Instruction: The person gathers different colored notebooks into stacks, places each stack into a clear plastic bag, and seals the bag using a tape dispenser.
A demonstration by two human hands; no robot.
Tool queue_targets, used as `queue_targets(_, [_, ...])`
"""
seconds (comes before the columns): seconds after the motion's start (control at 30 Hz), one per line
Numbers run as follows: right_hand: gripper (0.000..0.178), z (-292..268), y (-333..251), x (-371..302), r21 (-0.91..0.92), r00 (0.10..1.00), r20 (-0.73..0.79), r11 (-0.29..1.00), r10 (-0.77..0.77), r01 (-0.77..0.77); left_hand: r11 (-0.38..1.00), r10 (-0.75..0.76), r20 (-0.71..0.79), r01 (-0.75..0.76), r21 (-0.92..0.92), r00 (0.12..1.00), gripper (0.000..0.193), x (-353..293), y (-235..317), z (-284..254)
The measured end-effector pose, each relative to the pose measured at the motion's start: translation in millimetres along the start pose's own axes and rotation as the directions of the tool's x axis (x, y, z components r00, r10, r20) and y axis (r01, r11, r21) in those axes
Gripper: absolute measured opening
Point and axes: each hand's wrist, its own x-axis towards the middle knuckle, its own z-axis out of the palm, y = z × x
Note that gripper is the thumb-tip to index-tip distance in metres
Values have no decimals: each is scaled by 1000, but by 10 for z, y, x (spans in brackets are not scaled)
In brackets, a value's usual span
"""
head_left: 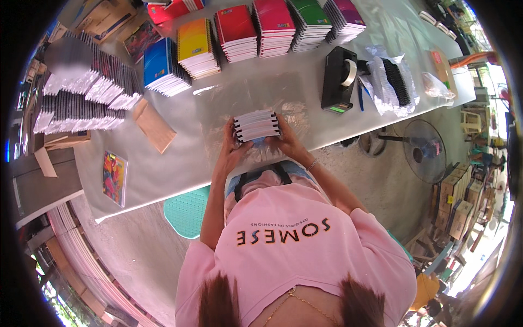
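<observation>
Near the table's front edge I hold a small stack of spiral notebooks (pixel 257 127) on end, white page edges facing up and black coil bindings at both sides. My left hand (pixel 231 143) is wrapped round its left side. On the opposite side my right hand (pixel 287 140) grips the stack, thumb toward me. Beneath them a clear plastic sheet (pixel 215 109) lies on the pale-covered table (pixel 147 188). The notebooks' covers are mostly hidden; a bit of blue shows below the pages.
Along the back stand piles of spiral notebooks: blue (pixel 163 68), yellow (pixel 197 49), red (pixel 237 32), pink (pixel 274 27), green (pixel 309 22) and purple (pixel 346 20). To the right are a black tape dispenser (pixel 336 79) and wrapped black coils (pixel 395 82). Wrapped notebook stacks (pixel 87 111) stand left; a fan (pixel 424 151) is at right.
</observation>
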Motion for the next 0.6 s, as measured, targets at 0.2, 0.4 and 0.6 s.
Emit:
queue_targets(0.2, [78, -16, -94, -3, -103, 997, 0, 992, -77, 76, 976, 117, -26, -110, 187, 993, 87, -11, -111, 39])
queue_targets(0.4, [73, -91, -178, 19, -204, 994, 54, 973, -97, 107, 925, 194, 55, -202, 321, 979, 86, 17, -15, 12])
queue_targets(0.6, [51, -337, -1381, 364, -564, 911, -185, 799, -369, 209, 891, 52, 166, -121, 437, 985, 94, 94, 1, -157])
